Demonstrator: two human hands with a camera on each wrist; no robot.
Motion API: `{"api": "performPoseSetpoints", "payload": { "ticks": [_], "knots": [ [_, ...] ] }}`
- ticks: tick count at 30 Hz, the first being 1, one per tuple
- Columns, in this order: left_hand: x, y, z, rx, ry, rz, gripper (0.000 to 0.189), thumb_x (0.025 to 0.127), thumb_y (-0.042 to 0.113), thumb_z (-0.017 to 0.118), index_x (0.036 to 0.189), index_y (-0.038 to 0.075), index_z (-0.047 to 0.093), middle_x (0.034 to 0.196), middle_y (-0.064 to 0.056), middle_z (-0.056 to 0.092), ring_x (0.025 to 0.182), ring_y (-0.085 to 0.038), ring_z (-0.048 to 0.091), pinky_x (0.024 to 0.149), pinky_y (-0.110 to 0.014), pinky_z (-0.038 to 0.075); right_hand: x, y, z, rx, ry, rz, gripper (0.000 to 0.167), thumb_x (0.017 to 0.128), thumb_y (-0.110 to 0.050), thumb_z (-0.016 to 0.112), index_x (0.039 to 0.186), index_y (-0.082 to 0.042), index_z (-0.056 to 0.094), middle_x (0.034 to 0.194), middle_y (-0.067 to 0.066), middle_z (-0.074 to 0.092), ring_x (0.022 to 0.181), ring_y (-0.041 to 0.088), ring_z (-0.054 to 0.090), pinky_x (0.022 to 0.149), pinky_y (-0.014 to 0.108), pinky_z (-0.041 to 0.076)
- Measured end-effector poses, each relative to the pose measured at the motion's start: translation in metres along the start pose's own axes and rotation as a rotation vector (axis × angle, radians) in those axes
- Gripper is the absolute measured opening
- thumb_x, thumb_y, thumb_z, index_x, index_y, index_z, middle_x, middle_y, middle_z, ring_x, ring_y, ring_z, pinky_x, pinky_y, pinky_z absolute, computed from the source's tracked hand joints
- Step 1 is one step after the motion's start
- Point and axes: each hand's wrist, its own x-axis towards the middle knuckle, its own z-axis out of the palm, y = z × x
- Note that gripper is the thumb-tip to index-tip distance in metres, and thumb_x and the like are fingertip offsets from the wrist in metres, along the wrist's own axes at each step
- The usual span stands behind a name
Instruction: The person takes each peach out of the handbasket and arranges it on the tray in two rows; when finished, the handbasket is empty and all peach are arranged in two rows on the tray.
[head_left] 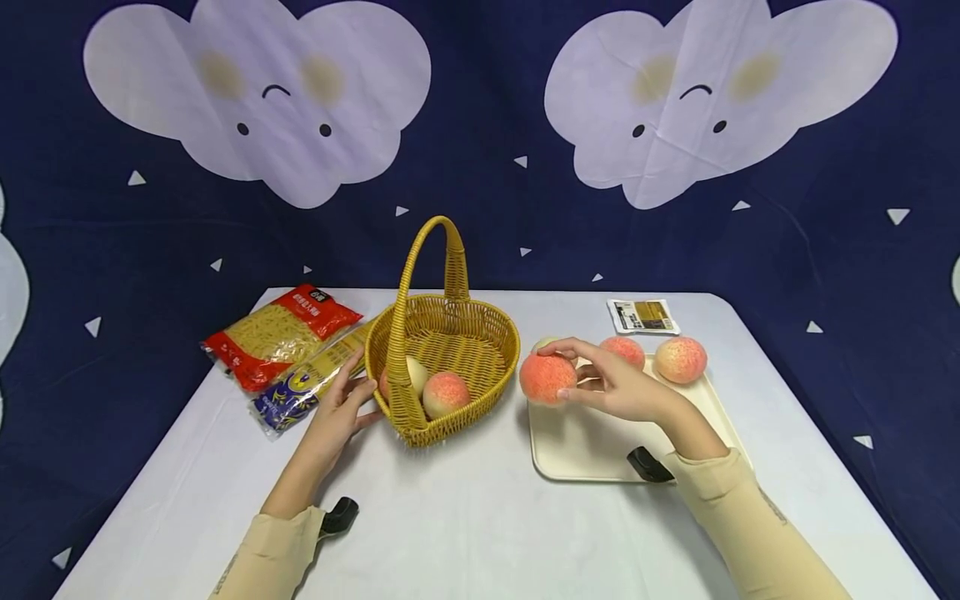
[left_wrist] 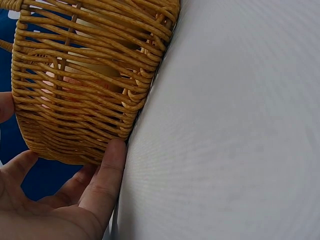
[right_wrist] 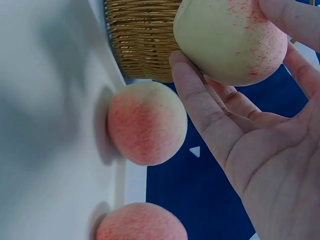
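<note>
Right now your right hand (head_left: 622, 387) curls its fingers round a peach (head_left: 547, 377), holding it over the left edge of the cream tray (head_left: 592, 454); your fingers cover part of the fruit, and something pale behind it is too hidden to name; two more peaches (head_left: 681, 359) sit at the tray's far side. Your left hand (head_left: 339, 410) rests with relaxed fingers against the wicker basket (head_left: 480, 342) on the table (head_left: 465, 517); two peaches (head_left: 446, 393) lie inside, half screened by the weave.
</note>
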Motion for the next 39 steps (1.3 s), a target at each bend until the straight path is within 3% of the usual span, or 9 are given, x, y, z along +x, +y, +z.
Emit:
{"api": "performPoseSetpoints", "payload": {
  "ticks": [14, 23, 30, 39],
  "knots": [
    [0.002, -0.001, 0.0, 0.005, 0.002, 0.014, 0.066, 0.116, 0.032, 0.049, 0.173, 0.041, 0.016, 0.161, -0.023, 0.036, 0.146, -0.035, 0.049, 0.106, -0.038, 0.063, -0.014, 0.012, 0.006, -0.044, 0.005, 0.021, 0.056, 0.099, -0.014, 0.078, 0.15, -0.009, 0.055, 0.15, 0.015, 0.059, 0.113, 0.027, 0.073, 0.098, 0.033, 0.065],
    [0.0, -0.001, 0.0, 0.009, -0.001, 0.018, 0.066, 0.116, 0.031, 0.047, 0.173, 0.041, 0.015, 0.16, -0.023, 0.035, 0.144, -0.034, 0.05, 0.107, -0.039, 0.063, -0.021, 0.016, 0.012, -0.066, 0.007, 0.043, 0.054, 0.098, -0.021, 0.081, 0.147, -0.018, 0.058, 0.149, 0.008, 0.061, 0.121, 0.024, 0.067, 0.095, 0.032, 0.065],
    [0.0, -0.001, 0.0, 0.005, -0.001, 0.017, 0.066, 0.116, 0.03, 0.047, 0.173, 0.039, 0.016, 0.16, -0.024, 0.036, 0.144, -0.035, 0.049, 0.106, -0.038, 0.063, -0.026, 0.021, 0.017, -0.06, 0.001, 0.066, 0.057, 0.098, -0.017, 0.08, 0.149, -0.016, 0.056, 0.149, 0.012, 0.059, 0.116, 0.02, 0.067, 0.095, 0.03, 0.064],
    [-0.001, 0.001, 0.001, -0.003, -0.003, 0.017, 0.065, 0.117, 0.028, 0.046, 0.173, 0.04, 0.016, 0.16, -0.023, 0.035, 0.145, -0.035, 0.049, 0.108, -0.041, 0.062, -0.028, 0.03, 0.023, -0.064, -0.006, 0.045, 0.056, 0.097, -0.02, 0.081, 0.148, -0.019, 0.058, 0.149, 0.007, 0.06, 0.118, 0.019, 0.068, 0.099, 0.031, 0.063]
  ]
}}
